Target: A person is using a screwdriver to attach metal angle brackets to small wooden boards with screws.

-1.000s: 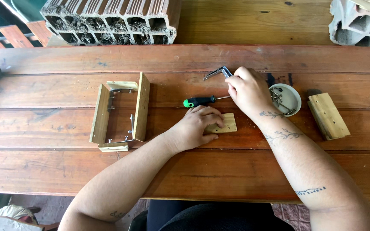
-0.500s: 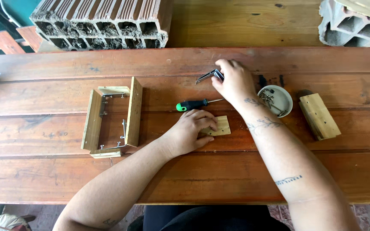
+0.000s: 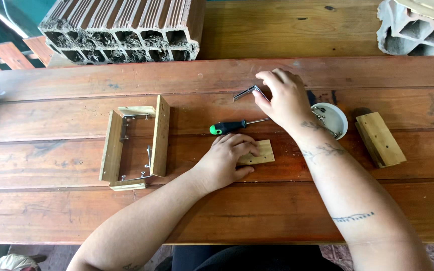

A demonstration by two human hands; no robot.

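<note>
My left hand (image 3: pixel 228 158) rests on a small flat wooden piece (image 3: pixel 258 152) on the wooden table, fingers pressing it down. My right hand (image 3: pixel 283 98) reaches further back and pinches a small metal angle bracket (image 3: pixel 247 92) at its near end. A screwdriver (image 3: pixel 237 124) with a green and black handle lies between the two hands, its shaft running under my right hand. A rectangular wooden frame (image 3: pixel 134 143) with metal brackets in its corners lies to the left.
A white dish (image 3: pixel 333 118) with small metal parts sits right of my right hand, a wooden block (image 3: pixel 380 139) beyond it. A hollow clay brick (image 3: pixel 121 27) stands at the back left, a grey block (image 3: pixel 418 27) at the back right.
My right hand has moved a little along the table's back with the metal bracket in its fingers. My left hand has stayed on the wooden piece.
</note>
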